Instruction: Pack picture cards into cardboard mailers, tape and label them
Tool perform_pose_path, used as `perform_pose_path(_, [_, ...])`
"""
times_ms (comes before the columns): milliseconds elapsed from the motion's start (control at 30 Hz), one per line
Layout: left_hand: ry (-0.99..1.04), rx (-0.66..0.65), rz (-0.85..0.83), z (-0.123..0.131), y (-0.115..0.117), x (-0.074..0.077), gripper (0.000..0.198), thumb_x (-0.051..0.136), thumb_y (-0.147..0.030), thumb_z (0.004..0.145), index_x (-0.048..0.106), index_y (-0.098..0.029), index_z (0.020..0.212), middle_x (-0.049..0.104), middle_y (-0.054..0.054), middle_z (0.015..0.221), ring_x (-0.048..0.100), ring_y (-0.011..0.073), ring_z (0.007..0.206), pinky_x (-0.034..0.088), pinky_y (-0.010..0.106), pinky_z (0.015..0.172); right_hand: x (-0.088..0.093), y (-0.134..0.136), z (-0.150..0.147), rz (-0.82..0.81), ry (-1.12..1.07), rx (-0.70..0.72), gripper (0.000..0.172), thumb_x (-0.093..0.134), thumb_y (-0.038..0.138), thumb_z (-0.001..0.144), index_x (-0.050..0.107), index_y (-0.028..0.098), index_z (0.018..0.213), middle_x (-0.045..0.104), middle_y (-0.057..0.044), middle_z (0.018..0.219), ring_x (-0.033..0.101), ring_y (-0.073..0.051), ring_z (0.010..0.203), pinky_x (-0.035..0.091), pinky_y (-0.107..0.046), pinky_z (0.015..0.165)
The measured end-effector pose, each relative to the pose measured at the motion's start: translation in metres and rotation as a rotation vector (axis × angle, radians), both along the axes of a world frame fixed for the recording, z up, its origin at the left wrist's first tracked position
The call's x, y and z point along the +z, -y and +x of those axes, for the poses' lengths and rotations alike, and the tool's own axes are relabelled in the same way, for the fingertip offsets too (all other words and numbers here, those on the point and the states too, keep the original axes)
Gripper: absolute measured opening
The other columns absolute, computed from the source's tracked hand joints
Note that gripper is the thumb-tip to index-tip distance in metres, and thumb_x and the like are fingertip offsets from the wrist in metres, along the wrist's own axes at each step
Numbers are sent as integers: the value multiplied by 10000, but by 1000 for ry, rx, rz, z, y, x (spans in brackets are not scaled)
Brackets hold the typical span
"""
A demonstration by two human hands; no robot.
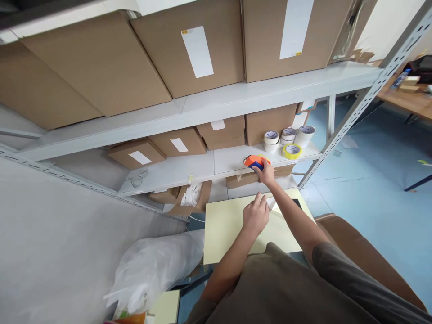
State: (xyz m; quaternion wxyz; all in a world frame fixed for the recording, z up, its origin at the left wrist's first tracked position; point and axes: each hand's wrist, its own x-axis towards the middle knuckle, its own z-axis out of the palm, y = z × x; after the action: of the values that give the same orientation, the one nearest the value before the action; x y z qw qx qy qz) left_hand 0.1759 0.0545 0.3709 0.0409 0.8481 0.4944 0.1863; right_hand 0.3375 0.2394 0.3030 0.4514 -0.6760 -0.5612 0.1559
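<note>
My right hand (267, 172) is closed around an orange and blue tape dispenser (253, 161) at the front of the middle shelf (232, 162). A bit of yellow shows behind the dispenser. Close by on that shelf stand white tape rolls (305, 135), some stacked, and a yellow tape roll (292, 151). My left hand (255, 215) hovers over the pale yellow tabletop (224, 229), its fingers loosely bent and slightly apart. Beside its fingertips lies a white item (272, 203), partly covered by my right forearm; I cannot make out what it is.
Large cardboard boxes (202, 49) fill the upper shelf, with smaller boxes (222, 132) on the middle one. A metal upright (357, 108) borders the rack at right. A dark flat object (297, 204) lies on the table. A clear plastic bag (151, 265) stands at left.
</note>
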Motion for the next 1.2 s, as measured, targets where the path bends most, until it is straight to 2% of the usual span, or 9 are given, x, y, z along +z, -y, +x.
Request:
perform_pose_path(167, [45, 111, -79, -17, -14, -6, 351, 575, -259, 1029, 737, -278, 1340, 690, 59, 1453, 760, 198, 1110, 619, 301, 984, 0, -43, 26, 54, 229, 157, 488, 747, 518, 896, 688, 168, 1232, 737, -217, 1258, 640, -403, 1235, 405, -607, 1156])
perform_pose_path(300, [86, 217, -103, -35, -28, -9, 325, 601, -243, 1012, 756, -290, 1293, 706, 49, 1428, 749, 206, 1154, 617, 320, 999, 3, -76, 36, 19, 344, 319, 389, 809, 359, 842, 721, 199, 1185, 759, -167, 1249, 629, -375, 1264, 369, -614, 1184])
perform_pose_path(400, [139, 284, -115, -51, -38, -10, 306, 610, -231, 1004, 762, -291, 1263, 720, 46, 1403, 765, 208, 1104, 622, 339, 984, 1, -92, 34, -32, 357, 368, 364, 819, 304, 813, 736, 192, 1150, 779, -143, 1201, 643, -339, 1233, 368, -609, 1182])
perform_pose_path(500, [202, 340, -125, -65, -45, -10, 287, 610, -221, 1003, 764, -282, 1237, 731, 51, 1380, 784, 194, 986, 628, 338, 946, -4, -99, 28, -81, 385, 378, 378, 790, 321, 830, 737, 189, 1180, 774, -132, 1221, 634, -334, 1242, 336, -632, 1196])
perform_pose_path(633, [258, 390, -119, -79, -52, -12, 275, 611, -211, 996, 765, -268, 1216, 738, 58, 1361, 785, 192, 955, 626, 330, 916, -4, -94, 25, -104, 441, 358, 534, 797, 302, 804, 704, 187, 1317, 713, -152, 1352, 562, -376, 1348, 253, -658, 1244])
perform_pose_path(800, [268, 353, -82, -86, -64, -18, 283, 607, -226, 990, 767, -244, 1222, 750, 84, 1326, 703, 251, 1238, 571, 384, 1073, 13, -63, 29, 10, 424, 289, 609, 760, 313, 850, 638, 163, 1427, 616, -190, 1476, 427, -391, 1463, 287, -614, 1250])
perform_pose_path(967, [312, 234, -94, -74, -85, -30, 354, 609, -244, 986, 730, -211, 1316, 708, 112, 1396, 641, 267, 1324, 511, 403, 1163, 28, 4, 42, 128, 357, 246, 519, 572, 338, 984, 597, 187, 1480, 577, -149, 1530, 386, -353, 1518, 363, -586, 1242])
perform_pose_path(1100, [317, 87, -165, -49, -100, -52, 377, 601, -257, 992, 711, -219, 1350, 682, 108, 1431, 620, 268, 1350, 477, 405, 1195, 19, 74, 59, 94, 337, 117, 490, 548, 335, 994, 613, 221, 1466, 597, -134, 1517, 419, -361, 1507, 382, -629, 1231])
perform_pose_path(1200, [293, -34, -258, -25, -104, -80, 420, 610, -240, 979, 681, -208, 1392, 655, 113, 1467, 587, 268, 1384, 455, 395, 1210, 0, 128, 73, 46, 319, -15, 438, 518, 357, 1019, 644, 234, 1421, 612, -136, 1495, 470, -345, 1471, 412, -609, 1216])
